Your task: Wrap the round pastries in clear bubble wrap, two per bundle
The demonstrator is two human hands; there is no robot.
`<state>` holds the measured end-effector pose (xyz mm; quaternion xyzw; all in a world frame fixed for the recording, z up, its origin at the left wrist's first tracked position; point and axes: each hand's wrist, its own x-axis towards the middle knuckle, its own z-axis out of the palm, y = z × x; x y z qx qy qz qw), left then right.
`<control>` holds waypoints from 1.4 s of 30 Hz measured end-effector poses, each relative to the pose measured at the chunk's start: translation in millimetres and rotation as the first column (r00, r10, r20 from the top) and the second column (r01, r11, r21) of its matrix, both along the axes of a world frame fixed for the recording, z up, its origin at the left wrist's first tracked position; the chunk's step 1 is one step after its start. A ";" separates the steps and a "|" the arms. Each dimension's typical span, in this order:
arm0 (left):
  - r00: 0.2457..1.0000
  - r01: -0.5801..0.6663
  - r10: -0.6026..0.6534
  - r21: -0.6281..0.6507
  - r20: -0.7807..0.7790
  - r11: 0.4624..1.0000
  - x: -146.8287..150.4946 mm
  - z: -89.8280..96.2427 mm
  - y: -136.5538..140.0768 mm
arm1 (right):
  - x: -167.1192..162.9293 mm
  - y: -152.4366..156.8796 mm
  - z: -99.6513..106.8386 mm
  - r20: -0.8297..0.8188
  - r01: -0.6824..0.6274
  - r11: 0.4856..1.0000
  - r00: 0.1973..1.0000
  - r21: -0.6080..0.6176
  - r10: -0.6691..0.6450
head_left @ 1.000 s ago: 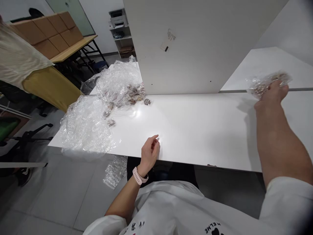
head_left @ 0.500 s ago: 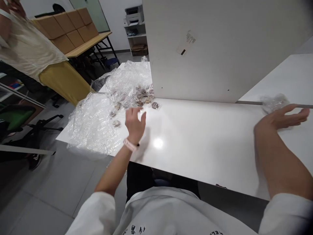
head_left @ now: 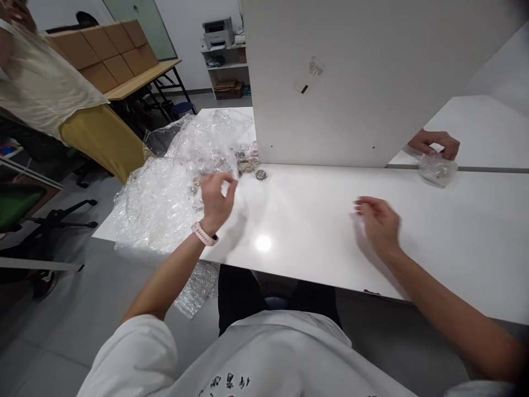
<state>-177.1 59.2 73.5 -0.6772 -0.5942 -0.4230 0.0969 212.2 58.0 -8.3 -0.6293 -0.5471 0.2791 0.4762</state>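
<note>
My left hand (head_left: 217,199), with a pale pink wristband, hovers over the right edge of a crumpled clear plastic sheet (head_left: 152,201). Its fingers are curved and its thumb stands apart, with nothing visible in the grip. Small round wrapped pieces (head_left: 260,175) lie just beyond it, several partly under the plastic. Over the white table (head_left: 306,220), my right hand (head_left: 378,223) is raised, fingers loosely bent, apart and slightly blurred, seemingly holding nothing. Farther right, another person's hand (head_left: 433,144) reaches past the panel to a small clear plastic bag (head_left: 438,170).
An upright white panel (head_left: 318,121) stands along the table's back edge. At the left, a person in yellow trousers (head_left: 103,138) stands near a wooden table with cardboard boxes (head_left: 99,55). A shelf with a printer (head_left: 217,34) is behind. Plastic hangs below the table's front edge.
My right hand has come back from the far right, beside the plastic bag, to mid-table. My left hand has shifted slightly left. Another person's hand has appeared at the bag.
</note>
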 end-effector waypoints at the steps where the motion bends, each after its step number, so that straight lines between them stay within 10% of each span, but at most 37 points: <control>1: 0.996 0.076 -0.081 -0.129 -0.034 0.989 5.4 -8.1 -8.1 | -26.9 0.1 9.5 -0.157 -0.152 0.982 0.979 -0.115 0.133; 4: 0.968 0.239 -0.248 -0.420 0.032 0.876 10.6 -21.3 -20.4 | -110.5 14.4 34.0 -0.552 -0.498 0.809 0.789 -0.312 0.272; 8: 0.871 0.492 -0.384 -0.519 0.307 0.699 2.4 -6.2 -24.1 | -213.3 42.6 48.8 -0.717 -0.642 0.677 0.655 -0.360 0.239; 14: 0.960 0.194 -0.269 -0.505 -0.079 0.841 -34.3 13.7 21.4 | -282.1 32.7 49.2 -0.732 -0.679 0.646 0.628 -0.349 0.265; 21: 0.898 -0.230 -0.063 -0.586 -0.436 0.777 -97.7 -8.2 80.5 | -133.7 -28.3 37.3 -0.489 -0.774 0.473 0.632 -0.420 0.601; 27: 0.912 -0.241 0.059 -0.413 -0.406 0.878 -61.8 -3.3 51.8 | 13.9 -30.7 28.0 0.034 -0.420 0.753 0.863 -0.506 0.504; 29: 0.954 -0.174 0.069 -0.351 -0.293 0.920 -19.2 -3.5 25.0 | 21.2 -39.0 36.7 0.372 -0.243 0.912 0.854 -0.330 0.363; 31: 0.987 0.029 -0.089 -0.394 -0.135 0.919 32.8 -12.4 -8.2 | 6.0 -52.1 47.1 0.573 -0.233 0.968 0.782 -0.092 0.243; 34: 0.879 0.385 -0.477 -0.564 -0.017 0.731 99.8 -42.9 -53.7 | -32.7 -68.4 49.1 0.609 -0.544 0.838 0.649 -0.049 0.457; 37: 0.737 0.426 -0.670 -0.705 -0.093 0.567 121.3 -76.3 -77.0 | -39.2 -62.9 29.2 0.607 -0.680 0.685 0.436 -0.261 0.664; 42: 0.691 0.396 -0.707 -0.739 -0.151 0.545 88.0 -85.6 -74.2 | 56.3 -18.6 11.4 0.736 -0.391 0.819 0.382 -0.419 0.559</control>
